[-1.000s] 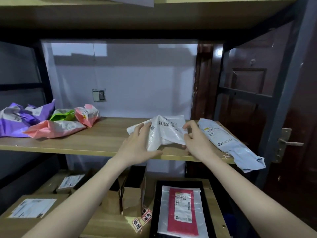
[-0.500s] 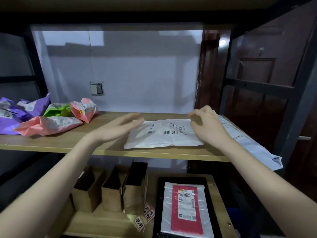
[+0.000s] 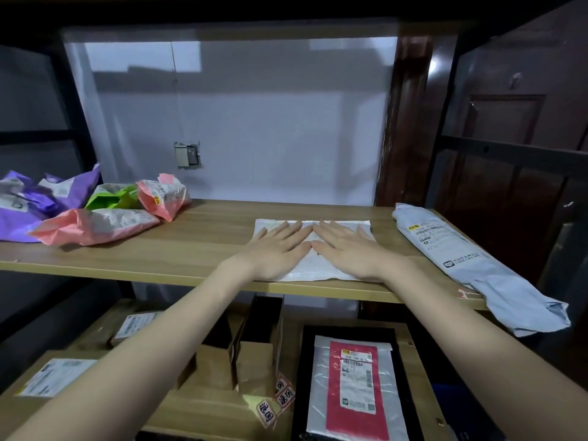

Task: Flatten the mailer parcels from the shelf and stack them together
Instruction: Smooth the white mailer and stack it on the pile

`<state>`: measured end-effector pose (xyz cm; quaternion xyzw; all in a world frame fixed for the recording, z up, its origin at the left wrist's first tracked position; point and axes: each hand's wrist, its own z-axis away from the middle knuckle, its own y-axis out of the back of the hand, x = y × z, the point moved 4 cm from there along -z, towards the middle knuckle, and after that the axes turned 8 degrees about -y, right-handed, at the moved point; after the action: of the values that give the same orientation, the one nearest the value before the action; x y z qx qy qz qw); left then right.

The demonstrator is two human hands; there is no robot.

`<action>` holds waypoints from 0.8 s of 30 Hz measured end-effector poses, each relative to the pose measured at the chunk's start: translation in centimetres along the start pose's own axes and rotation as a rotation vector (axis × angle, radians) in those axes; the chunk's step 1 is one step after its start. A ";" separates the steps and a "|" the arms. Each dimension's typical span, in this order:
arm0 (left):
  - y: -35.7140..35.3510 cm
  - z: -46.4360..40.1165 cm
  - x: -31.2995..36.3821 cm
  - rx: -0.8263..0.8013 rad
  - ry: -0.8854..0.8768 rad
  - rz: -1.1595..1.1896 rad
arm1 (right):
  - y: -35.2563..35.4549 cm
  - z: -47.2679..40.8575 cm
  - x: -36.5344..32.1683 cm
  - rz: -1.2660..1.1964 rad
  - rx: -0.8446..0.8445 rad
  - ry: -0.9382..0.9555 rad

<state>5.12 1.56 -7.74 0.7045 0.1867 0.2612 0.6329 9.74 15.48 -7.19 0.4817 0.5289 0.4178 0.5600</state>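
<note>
**Both hands flat on the white mailer**

My left hand [image 3: 276, 249] and my right hand [image 3: 349, 249] lie side by side on the flat white plastic mailer parcel [image 3: 313, 270]. My fingers are straight and spread a little. My grip is wide open on both sides, and I hold nothing; my palms just press down on the bag. The tips of my two pointer fingers are almost touching in the middle.

The white mailer lies flat on the light wooden shelf board [image 3: 191, 246], close to its front edge and right of the middle.

To the right of my hands is a long pale blue plastic mailer with a white label [image 3: 458, 259]. It is near the white one but not touching it. Its crumpled end hangs over the front right corner of the shelf.

Far to the left on the same shelf is a bunch of puffy bags that touch each other: a purple plastic mailer [image 3: 35, 205], a pink plastic mailer lying in front [image 3: 92, 226], a green plastic mailer [image 3: 111, 198] and a smaller pink plastic mailer [image 3: 164, 197] at the right of the bunch.

On the shelf below I see brown cardboard boxes [image 3: 251, 361] and a clear bag with a red sheet inside [image 3: 356, 386], lying on a black tray [image 3: 302, 377].
</note>
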 end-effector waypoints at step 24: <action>-0.8 -0.4 -0.7 -0.050 0.148 0.050 | -1.4 -0.4 0.7 0.023 -0.101 -0.089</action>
<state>4.37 1.59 -8.55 0.6717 0.2087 0.3330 0.6280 9.37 15.93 -8.65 0.4769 0.4764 0.4285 0.6016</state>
